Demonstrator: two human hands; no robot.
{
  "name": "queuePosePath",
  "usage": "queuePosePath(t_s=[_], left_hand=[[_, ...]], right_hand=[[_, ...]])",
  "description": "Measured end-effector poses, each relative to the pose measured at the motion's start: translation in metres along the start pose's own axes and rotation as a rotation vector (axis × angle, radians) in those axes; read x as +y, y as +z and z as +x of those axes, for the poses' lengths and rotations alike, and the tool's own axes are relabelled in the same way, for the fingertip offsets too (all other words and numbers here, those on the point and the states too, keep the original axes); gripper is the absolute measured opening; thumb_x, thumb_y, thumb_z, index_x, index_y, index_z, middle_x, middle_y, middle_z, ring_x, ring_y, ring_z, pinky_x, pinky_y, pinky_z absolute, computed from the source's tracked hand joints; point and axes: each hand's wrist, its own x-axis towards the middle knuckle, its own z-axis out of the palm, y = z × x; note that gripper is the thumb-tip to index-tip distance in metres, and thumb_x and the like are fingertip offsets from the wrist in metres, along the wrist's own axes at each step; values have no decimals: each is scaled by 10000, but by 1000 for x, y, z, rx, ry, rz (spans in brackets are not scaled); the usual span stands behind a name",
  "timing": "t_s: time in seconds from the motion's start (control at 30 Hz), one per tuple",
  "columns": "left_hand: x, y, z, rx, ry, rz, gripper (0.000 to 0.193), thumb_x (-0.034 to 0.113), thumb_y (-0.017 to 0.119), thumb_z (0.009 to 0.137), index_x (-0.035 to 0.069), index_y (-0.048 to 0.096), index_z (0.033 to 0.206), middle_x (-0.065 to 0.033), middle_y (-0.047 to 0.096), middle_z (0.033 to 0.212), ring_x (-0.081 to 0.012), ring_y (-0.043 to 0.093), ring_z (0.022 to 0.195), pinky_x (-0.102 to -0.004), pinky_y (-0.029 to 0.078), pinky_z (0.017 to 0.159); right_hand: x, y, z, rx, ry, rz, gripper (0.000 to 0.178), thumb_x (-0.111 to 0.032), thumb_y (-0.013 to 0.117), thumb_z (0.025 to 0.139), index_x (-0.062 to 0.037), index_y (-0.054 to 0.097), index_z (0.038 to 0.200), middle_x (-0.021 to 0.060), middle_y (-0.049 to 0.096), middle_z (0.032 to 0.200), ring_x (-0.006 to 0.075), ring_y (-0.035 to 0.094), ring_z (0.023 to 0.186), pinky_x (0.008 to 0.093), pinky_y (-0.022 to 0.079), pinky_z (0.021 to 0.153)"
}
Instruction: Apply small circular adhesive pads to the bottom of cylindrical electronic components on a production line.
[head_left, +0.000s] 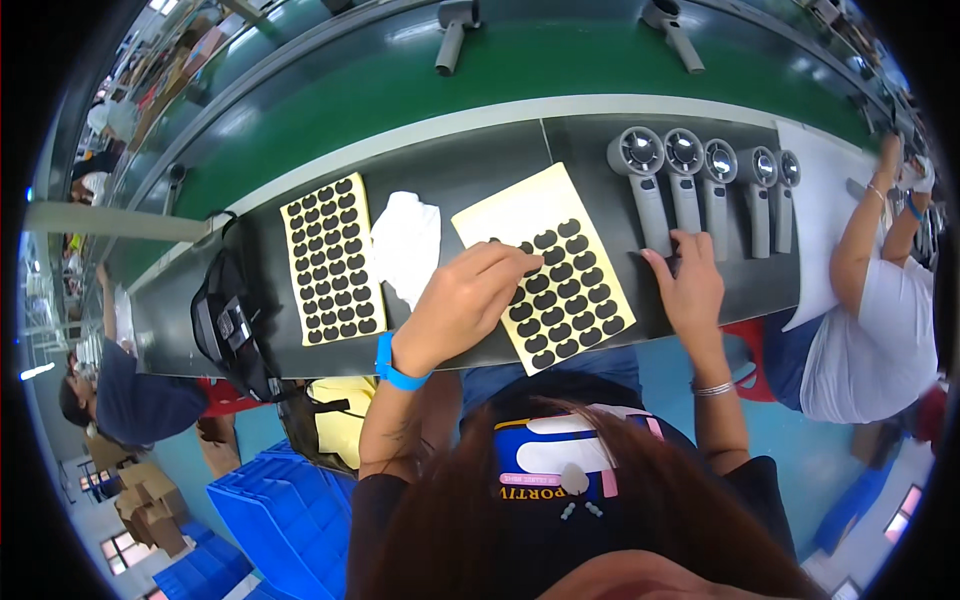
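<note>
A pale yellow sheet (520, 205) bearing rows of black rounded stickers (544, 299) lies tilted on the dark bench in front of me. My left hand (470, 295), with a blue band at its wrist, reaches over the sheet. Its thumb and fingertips are pinched together at a sticker in the upper rows; the fingers partly cover it. My right hand (692, 285) rests on the bench just right of the sheet, thumb and fingers apart. Its fingertips are by the handle ends of the grey handheld fans (648, 205), which stand in a row; contact is hard to make out.
Left of the sheet lie a white cloth (405, 240) and a second sticker sheet (297, 275). A black bag (222, 305) sits farther left. Beyond the bench runs a green conveyor (360, 85) carrying fan bodies (452, 45). Co-workers sit at both sides; blue crates (280, 520) stand behind left.
</note>
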Motion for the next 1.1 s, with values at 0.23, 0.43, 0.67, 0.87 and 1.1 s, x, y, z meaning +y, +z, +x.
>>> queuePosePath(t_s=[0.23, 0.43, 0.67, 0.87, 1.1], left_hand=[[-9, 5, 11, 44, -61, -56, 206, -50, 571, 821, 10, 650, 1002, -133, 641, 918, -278, 630, 825, -336, 506, 717], [0, -6, 59, 266, 156, 9, 354, 74, 703, 775, 45, 623, 1119, -140, 615, 1120, -311, 598, 1009, -365, 489, 846], [-4, -43, 46, 197, -111, -264, 403, 181, 701, 819, -8, 564, 1147, -114, 648, 914, -180, 621, 805, -303, 502, 712], [-50, -14, -10, 323, -717, -1063, 226, 210, 549, 922, 53, 464, 1061, -80, 632, 849, -110, 573, 532, -219, 468, 448], [-69, 12, -24, 267, -866, -1091, 355, 252, 509, 917, 19, 434, 1175, -152, 625, 1145, -111, 570, 507, -224, 483, 435]], right_hand=[[-26, -12, 3, -38, 309, 331, 363, -224, 723, 803, -1, 535, 1020, 116, 587, 800, 178, 576, 611, 304, 465, 573], [-64, -36, 69, 118, -283, 431, 422, -47, 678, 810, -57, 532, 1206, 78, 664, 968, 123, 611, 719, 236, 475, 623], [-126, -67, 75, -145, -448, 911, 478, -23, 671, 787, -48, 538, 1246, 135, 567, 1222, 223, 608, 1001, 277, 489, 801], [-92, 41, 29, -348, -651, 386, 517, -255, 669, 821, -75, 509, 1279, 138, 428, 1384, 299, 419, 1254, 425, 325, 1042], [-87, 52, 28, -221, -549, 243, 371, -180, 652, 827, -58, 586, 1172, 128, 513, 1268, 293, 489, 1149, 459, 342, 981]])
